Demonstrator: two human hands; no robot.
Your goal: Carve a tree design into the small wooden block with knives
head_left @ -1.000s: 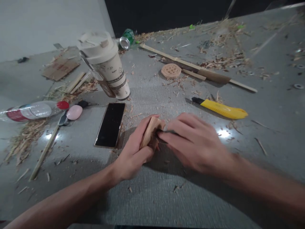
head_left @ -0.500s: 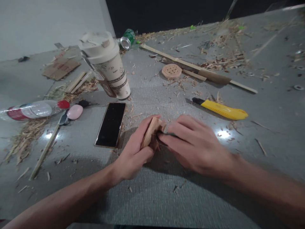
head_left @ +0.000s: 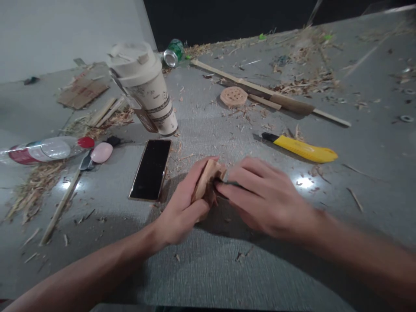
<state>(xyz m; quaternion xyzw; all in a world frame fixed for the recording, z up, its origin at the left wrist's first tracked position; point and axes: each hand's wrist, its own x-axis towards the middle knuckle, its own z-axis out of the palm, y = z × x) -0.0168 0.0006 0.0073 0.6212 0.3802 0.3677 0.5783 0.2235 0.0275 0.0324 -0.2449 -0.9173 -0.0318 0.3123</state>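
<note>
My left hand is wrapped round a small pale wooden block, holding it on edge just above the grey table. My right hand is closed on a thin dark tool whose tip rests against the block's right face. Most of that tool is hidden under my fingers. Both hands sit near the middle of the table, right of a black phone.
A lidded paper cup stands behind the phone. A yellow utility knife, a round perforated wooden disc and long wooden sticks lie to the right. At the left lie a plastic bottle, a pink case and shavings. A green can lies far back.
My right hand has shifted very slightly against the block; everything else on the table lies as before.
</note>
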